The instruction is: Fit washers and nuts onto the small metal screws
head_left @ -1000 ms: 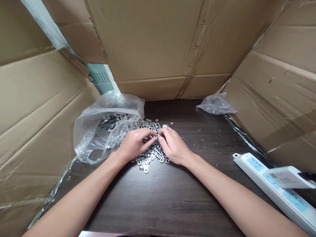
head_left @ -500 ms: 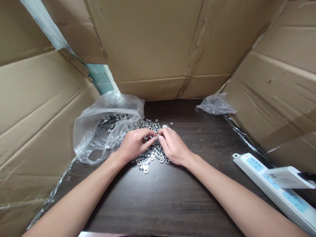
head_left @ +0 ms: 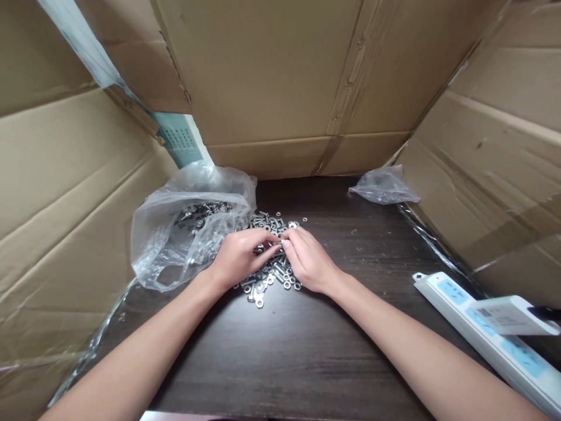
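My left hand [head_left: 242, 255] and my right hand [head_left: 308, 261] meet over a pile of loose metal fasteners. Thumb and forefinger of each are pinched together around a small silver bolt [head_left: 281, 242]. Most of it is hidden by the fingertips, and I cannot tell whether a nut or washer sits on it. Beneath and around the hands lie bolts [head_left: 277, 275], hex nuts [head_left: 287, 285] and flat washers [head_left: 260, 303]. A clear plastic bag [head_left: 151, 234] with more fasteners inside lies open just left of my left hand.
Cardboard walls [head_left: 272, 76] enclose the dark wooden table [head_left: 280, 362] at the back and sides. A small crumpled plastic bag [head_left: 385, 186] lies at the back right. Along the right side runs a white power strip [head_left: 464, 318] with a white plug-in adapter [head_left: 504, 314].
Both hands stay in nearly the same place, pinched together. The fingertips have shifted very slightly to the right around the bolt; the pile and bags look unchanged.
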{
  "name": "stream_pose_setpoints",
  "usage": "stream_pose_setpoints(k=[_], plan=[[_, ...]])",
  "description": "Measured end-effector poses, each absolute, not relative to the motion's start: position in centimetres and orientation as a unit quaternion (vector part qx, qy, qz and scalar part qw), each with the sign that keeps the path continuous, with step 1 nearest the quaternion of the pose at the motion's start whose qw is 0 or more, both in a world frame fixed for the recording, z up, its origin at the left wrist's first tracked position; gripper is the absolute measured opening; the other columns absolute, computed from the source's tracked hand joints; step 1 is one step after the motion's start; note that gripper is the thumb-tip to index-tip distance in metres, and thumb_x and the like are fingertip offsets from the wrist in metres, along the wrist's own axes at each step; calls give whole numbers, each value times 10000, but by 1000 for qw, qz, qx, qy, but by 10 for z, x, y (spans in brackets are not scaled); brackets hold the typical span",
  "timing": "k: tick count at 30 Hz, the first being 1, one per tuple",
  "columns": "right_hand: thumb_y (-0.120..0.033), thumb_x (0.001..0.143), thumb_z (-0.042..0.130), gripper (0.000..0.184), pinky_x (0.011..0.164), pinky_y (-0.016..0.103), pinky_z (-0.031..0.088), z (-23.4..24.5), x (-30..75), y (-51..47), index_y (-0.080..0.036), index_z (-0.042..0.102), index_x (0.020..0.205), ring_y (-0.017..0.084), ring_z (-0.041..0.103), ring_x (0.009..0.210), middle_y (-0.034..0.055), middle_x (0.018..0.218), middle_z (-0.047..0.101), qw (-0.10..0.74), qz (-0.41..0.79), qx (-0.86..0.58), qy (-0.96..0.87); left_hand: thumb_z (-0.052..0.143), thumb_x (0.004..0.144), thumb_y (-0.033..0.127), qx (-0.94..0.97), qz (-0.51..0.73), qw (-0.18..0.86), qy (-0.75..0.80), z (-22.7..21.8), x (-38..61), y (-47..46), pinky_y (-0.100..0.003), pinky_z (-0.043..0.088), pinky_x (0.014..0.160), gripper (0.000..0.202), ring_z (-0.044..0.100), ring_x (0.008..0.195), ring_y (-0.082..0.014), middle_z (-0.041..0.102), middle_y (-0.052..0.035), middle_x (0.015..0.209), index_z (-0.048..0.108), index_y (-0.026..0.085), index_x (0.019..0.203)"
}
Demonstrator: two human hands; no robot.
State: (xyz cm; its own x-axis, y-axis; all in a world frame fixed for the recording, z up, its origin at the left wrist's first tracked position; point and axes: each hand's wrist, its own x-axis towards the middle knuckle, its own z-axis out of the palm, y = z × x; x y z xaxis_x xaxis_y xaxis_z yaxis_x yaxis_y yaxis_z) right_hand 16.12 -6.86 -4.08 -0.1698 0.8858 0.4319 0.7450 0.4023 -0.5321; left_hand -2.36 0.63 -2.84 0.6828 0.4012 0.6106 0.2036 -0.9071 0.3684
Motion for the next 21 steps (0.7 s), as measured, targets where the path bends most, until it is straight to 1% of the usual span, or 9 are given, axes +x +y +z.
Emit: stream_pose_setpoints(k=[4, 8, 13, 17, 21], plan=[[-258, 1023, 311, 225, 765, 382, 413, -41, 161, -68, -187, 485, 900, 226, 517, 823, 75, 861, 565, 359, 98, -535, -759, 618, 957, 243, 908, 366, 119, 162, -28, -23, 6, -222, 504, 615, 106, 664, 708, -110, 713, -9, 839, 685, 162, 946], [-259, 1023, 327, 230, 776, 380, 416, -40, 161, -69, -190, 506, 896, 226, 525, 835, 71, 857, 578, 369, 104, -536, -752, 613, 960, 251, 911, 356, 124, 166, -28, -24, 7, -225, 517, 630, 115, 671, 726, -113, 717, -15, 853, 686, 162, 964], [-239, 1003, 375, 165, 810, 388, 431, -37, 160, -70, -188, 529, 970, 233, 548, 894, 85, 932, 610, 371, 100, -549, -742, 608, 960, 253, 910, 343, 143, 185, -27, -26, 10, -248, 542, 692, 123, 678, 745, -120, 729, -29, 906, 681, 157, 983], [-222, 986, 396, 133, 831, 399, 438, -36, 159, -71, -182, 519, 1019, 239, 559, 915, 102, 990, 617, 366, 85, -547, -748, 600, 962, 253, 909, 338, 151, 192, -28, -27, 11, -243, 537, 674, 129, 674, 740, -117, 728, -29, 907, 685, 160, 985], [-224, 994, 386, 144, 830, 402, 439, -37, 159, -70, -177, 520, 1019, 243, 559, 909, 102, 978, 613, 355, 77, -548, -753, 607, 959, 243, 908, 338, 160, 192, -30, -26, 11, -234, 529, 671, 113, 675, 744, -114, 728, -20, 914, 682, 164, 988]])
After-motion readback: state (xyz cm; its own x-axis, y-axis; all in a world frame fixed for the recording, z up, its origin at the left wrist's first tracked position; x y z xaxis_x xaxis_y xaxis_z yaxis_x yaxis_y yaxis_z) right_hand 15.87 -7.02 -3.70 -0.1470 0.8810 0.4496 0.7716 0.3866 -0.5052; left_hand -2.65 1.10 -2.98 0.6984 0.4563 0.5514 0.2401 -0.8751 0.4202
